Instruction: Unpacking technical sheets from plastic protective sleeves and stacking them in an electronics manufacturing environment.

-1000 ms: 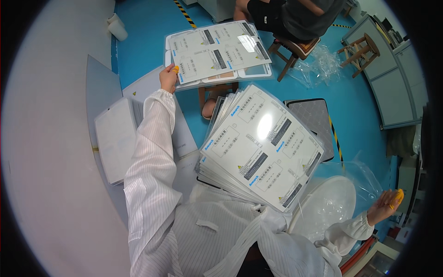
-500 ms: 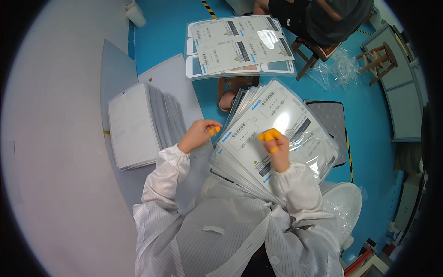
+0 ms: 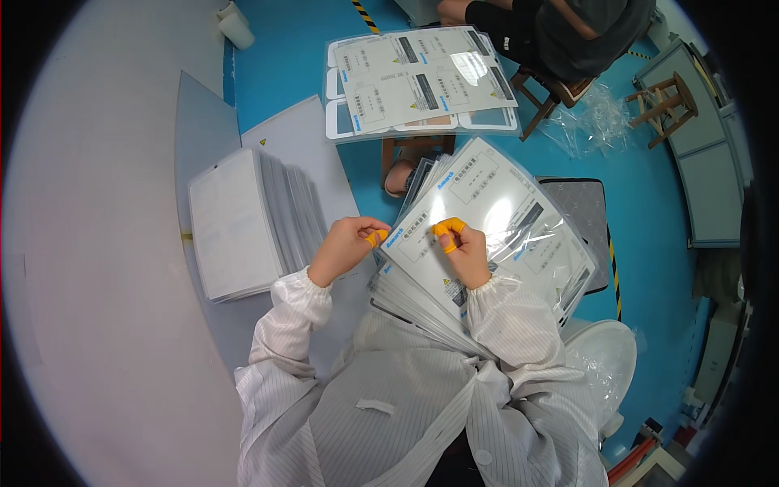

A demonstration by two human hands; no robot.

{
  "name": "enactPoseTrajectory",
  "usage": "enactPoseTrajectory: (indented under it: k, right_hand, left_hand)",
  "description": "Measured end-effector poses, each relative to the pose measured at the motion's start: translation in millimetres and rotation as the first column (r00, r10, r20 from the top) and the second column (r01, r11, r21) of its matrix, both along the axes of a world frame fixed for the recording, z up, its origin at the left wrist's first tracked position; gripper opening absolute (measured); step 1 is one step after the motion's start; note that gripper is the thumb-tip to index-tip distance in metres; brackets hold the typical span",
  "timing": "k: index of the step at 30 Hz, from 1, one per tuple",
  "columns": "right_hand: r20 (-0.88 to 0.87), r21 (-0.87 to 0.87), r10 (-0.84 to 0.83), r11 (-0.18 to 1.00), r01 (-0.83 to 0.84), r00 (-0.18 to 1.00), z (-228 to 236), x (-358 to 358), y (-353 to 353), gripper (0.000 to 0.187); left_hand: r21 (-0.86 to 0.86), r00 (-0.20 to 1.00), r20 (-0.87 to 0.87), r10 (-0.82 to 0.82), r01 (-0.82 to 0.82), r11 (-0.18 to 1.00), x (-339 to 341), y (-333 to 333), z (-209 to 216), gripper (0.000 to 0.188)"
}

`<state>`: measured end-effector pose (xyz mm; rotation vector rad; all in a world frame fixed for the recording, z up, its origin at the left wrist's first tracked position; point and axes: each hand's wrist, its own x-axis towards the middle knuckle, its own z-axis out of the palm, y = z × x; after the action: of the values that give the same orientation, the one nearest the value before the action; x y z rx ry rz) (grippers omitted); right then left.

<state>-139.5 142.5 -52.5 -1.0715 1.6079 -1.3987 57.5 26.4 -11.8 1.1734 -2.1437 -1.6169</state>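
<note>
Head view: looking down on a white pinstriped smock (image 3: 393, 442) and two hands close together before the torso.

Printed stack: fanned pile of flat white sheets (image 3: 418, 312), at the middle, directly in front of the smock; on top, a glossy white sheet with black and blue print (image 3: 507, 183), bright with glare and rippled reflections.

Left hand (image 3: 341, 247): at the left corner of the glossy sheet, thumb and forefinger drawn close in yellow rubbery finger cots (image 3: 374, 238); cannot tell if pinching the corner or only touching.

Right hand (image 3: 466, 253): above the same sheet, near the left hand, fingers curled inward, yellow cots here too; cannot tell if pressed tip to tip or pinching something thin.

Pale pile: tall stack of plain whitish sheets (image 3: 231, 227), left of the left hand, on a light grey tabletop (image 3: 296, 122).

Far side: white printed sheet (image 3: 434, 69) across a clear-edged panel with rounded white frames (image 3: 332, 122), above a brown wooden stool (image 3: 388, 156).

Upper right: seated co-worker in dark clothing (image 3: 596, 40), near crumpled clear plastic (image 3: 588, 122) on the blue floor (image 3: 641, 203).
</note>
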Motion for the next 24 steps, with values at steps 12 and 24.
enactPoseTrajectory:
  k: [12,24]
  right_hand:
    - [-0.450,0.142,0.143,0.986,-0.088,0.882,5.7,38.4,-4.3,0.034]
    - [-0.348,0.148,0.036,0.989,0.017,0.937,5.5,31.3,-7.3,0.030]
  left_hand:
    - [0.368,0.998,-0.042,0.053,-0.033,0.929,-5.5,0.9,6.2,0.015]
    - [0.226,0.999,0.003,0.035,-0.034,0.973,-5.4,6.3,9.2,0.014]
